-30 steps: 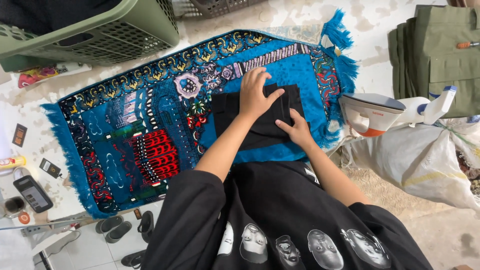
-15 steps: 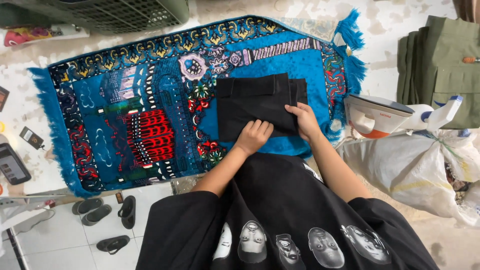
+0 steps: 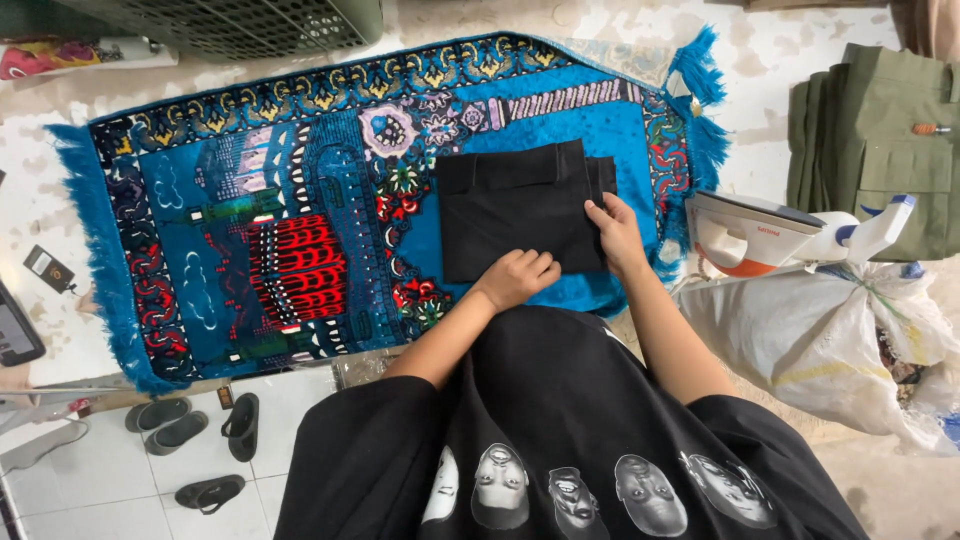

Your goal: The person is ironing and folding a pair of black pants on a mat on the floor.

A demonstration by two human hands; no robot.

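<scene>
The folded garment [image 3: 515, 205] lies on your rug [image 3: 200, 220]. Right of the rug stands the iron [image 3: 760, 235]; behind the rug, the basket [image 3: 250, 22].

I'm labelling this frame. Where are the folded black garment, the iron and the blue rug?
folded black garment [image 3: 510, 215]: head view, middle of its top face.
iron [image 3: 745, 235]: head view, white body.
blue rug [image 3: 200, 270]: head view, bare left part.

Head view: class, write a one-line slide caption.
Both hands, left hand and right hand, rest on folded black cloth atop a blue rug.

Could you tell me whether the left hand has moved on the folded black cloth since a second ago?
Yes. The left hand has drawn back from the folded black cloth's middle to its near edge.
</scene>
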